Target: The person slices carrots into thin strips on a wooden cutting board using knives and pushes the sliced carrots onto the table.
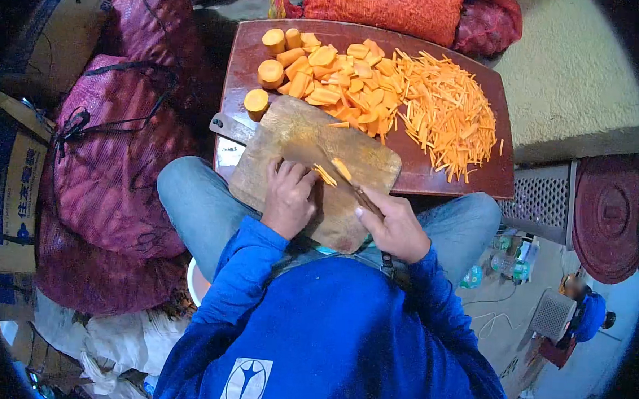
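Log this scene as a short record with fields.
left_hand: left hand, fingers curled over the cutting board; any grip hidden
right_hand: right hand, holding the knife by its handle
blade: blurred, angled toward the left hand
on_board: a few thin carrot strips
board_position: overlapping the table's near edge and the lap
on_table: thick carrot chunks left, carrot slices middle, heaped carrot sticks right
left_side: purple mesh sacks

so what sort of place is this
Probably a vegetable storage and prep area: bulging purple mesh sacks are piled on the left beside cardboard boxes, and cut carrots are heaped on a reddish-brown table.
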Available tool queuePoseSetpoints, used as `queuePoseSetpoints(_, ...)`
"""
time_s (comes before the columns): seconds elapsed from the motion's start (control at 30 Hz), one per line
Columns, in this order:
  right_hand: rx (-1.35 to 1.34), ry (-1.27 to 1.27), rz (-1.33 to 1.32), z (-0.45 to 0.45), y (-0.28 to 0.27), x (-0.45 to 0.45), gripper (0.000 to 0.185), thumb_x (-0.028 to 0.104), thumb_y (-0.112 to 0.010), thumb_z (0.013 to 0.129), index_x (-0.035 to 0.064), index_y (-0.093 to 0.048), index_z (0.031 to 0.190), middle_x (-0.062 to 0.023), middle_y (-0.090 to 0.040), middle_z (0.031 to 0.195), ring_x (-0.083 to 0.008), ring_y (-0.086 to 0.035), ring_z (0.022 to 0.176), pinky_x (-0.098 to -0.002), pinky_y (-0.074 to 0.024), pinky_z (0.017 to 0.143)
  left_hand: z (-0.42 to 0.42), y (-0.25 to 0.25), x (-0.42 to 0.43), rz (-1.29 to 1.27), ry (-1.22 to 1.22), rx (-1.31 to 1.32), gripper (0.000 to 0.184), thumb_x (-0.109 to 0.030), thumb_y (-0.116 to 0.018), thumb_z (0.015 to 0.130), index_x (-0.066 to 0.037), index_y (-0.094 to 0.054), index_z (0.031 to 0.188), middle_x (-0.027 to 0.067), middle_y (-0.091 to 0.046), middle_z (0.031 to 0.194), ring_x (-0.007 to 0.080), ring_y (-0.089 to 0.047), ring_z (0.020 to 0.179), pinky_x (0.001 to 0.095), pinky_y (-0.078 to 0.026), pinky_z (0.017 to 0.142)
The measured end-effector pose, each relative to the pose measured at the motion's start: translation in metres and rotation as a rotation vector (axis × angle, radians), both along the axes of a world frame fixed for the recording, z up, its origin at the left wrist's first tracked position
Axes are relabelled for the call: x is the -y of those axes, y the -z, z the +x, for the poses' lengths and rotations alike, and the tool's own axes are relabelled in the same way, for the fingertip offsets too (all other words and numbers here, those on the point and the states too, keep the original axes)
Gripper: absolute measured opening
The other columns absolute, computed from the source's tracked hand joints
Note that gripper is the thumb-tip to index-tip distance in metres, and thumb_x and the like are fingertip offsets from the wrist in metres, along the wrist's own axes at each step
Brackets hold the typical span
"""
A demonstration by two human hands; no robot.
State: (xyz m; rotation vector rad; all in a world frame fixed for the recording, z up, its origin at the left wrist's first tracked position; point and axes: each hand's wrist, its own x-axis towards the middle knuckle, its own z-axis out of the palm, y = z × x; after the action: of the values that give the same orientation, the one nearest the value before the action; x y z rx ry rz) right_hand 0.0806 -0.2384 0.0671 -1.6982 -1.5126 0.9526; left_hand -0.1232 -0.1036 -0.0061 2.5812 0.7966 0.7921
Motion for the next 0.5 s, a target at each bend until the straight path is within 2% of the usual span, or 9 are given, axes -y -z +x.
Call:
queuePoseSetpoints(0.03, 0.225, -0.023, 0.224, 0.005, 0.011, -0.002, 0.048, 0.018, -0.068, 0.098, 0.0002, -0.058, 0.142, -0.0290, -0.071, 0.117, -0.0456, -0.071, 0.107, -0.0483, -0.0586, 0.090, 0.000, -0.005, -0.001, -0.005, -0.017, 0.017, 0.034, -0.004, -0.074, 0.072, -0.003, -0.073, 0.106, 0.0131, -0.067, 0.105, 0.0349, -0.061, 0.107, 0.0557, -0.040, 0.109)
queuePoseSetpoints(0.07, 0.227, -0.017, 0.227, 0.011, 0.015, 0.000, 0.048, 0.018, -0.068, 0.098, 0.0002, -0.058, 0.142, -0.0290, -0.071, 0.117, -0.0456, -0.071, 0.107, -0.0483, -0.0586, 0.090, 0.001, -0.008, -0.002, -0.009, -0.032, 0.034, 0.036, -0.001, -0.072, 0.073, -0.003, -0.073, 0.109, 0.0132, -0.068, 0.107, 0.0348, -0.063, 0.107, 0.0532, -0.041, 0.109)
queuePoseSetpoints(0.13, 0.443, -0.047, 0.177, 0.018, 0.012, -0.001, 0.046, 0.012, -0.071, 0.094, -0.0002, -0.063, 0.138, -0.0255, -0.074, 0.114, -0.0403, -0.074, 0.099, -0.0470, -0.0591, 0.086, -0.005, -0.010, -0.003, 0.013, -0.022, 0.025, 0.036, -0.001, -0.072, 0.075, -0.003, -0.072, 0.111, 0.0127, -0.067, 0.107, 0.0337, -0.063, 0.105, 0.0532, -0.041, 0.107)
queuePoseSetpoints(0.17, 0.442, -0.043, 0.182, 0.021, 0.013, -0.001, 0.046, 0.012, -0.071, 0.094, -0.0002, -0.063, 0.138, -0.0255, -0.074, 0.114, -0.0403, -0.074, 0.099, -0.0470, -0.0591, 0.086, -0.009, -0.011, -0.002, 0.029, -0.018, 0.014, 0.037, -0.002, -0.072, 0.076, -0.003, -0.070, 0.113, 0.0121, -0.067, 0.107, 0.0326, -0.062, 0.104, 0.0531, -0.042, 0.106)
queuePoseSetpoints(0.23, 0.567, -0.096, 0.237, 0.024, 0.016, -0.002, 0.046, 0.019, -0.071, 0.094, 0.0048, -0.060, 0.136, -0.0190, -0.071, 0.092, -0.0403, -0.071, 0.080, -0.0506, -0.0576, 0.070, -0.015, -0.015, 0.003, 0.023, -0.035, 0.010, 0.036, -0.001, -0.071, 0.077, -0.003, -0.071, 0.113, 0.0117, -0.067, 0.107, 0.0325, -0.063, 0.103, 0.0523, -0.042, 0.105)
queuePoseSetpoints(0.33, 0.595, -0.168, 0.231, 0.013, 0.011, 0.001, 0.045, 0.019, -0.070, 0.095, 0.0045, -0.059, 0.136, -0.0151, -0.066, 0.082, -0.0378, -0.069, 0.072, -0.0492, -0.0570, 0.062, -0.025, -0.015, 0.010, 0.029, -0.080, 0.005, 0.033, 0.000, -0.071, 0.078, -0.003, -0.071, 0.111, 0.0112, -0.067, 0.107, 0.0322, -0.064, 0.100, 0.0513, -0.043, 0.104)
queuePoseSetpoints(0.5, 0.449, -0.239, 0.290, -0.025, 0.022, 0.007, 0.046, 0.022, -0.069, 0.096, 0.0042, -0.057, 0.137, -0.0142, -0.064, 0.081, -0.0374, -0.068, 0.069, -0.0484, -0.0572, 0.059, -0.037, -0.014, 0.009, 0.049, -0.179, 0.064, 0.025, 0.002, -0.070, 0.074, -0.002, -0.072, 0.099, 0.0113, -0.068, 0.099, 0.0313, -0.066, 0.096, 0.0504, -0.044, 0.102)
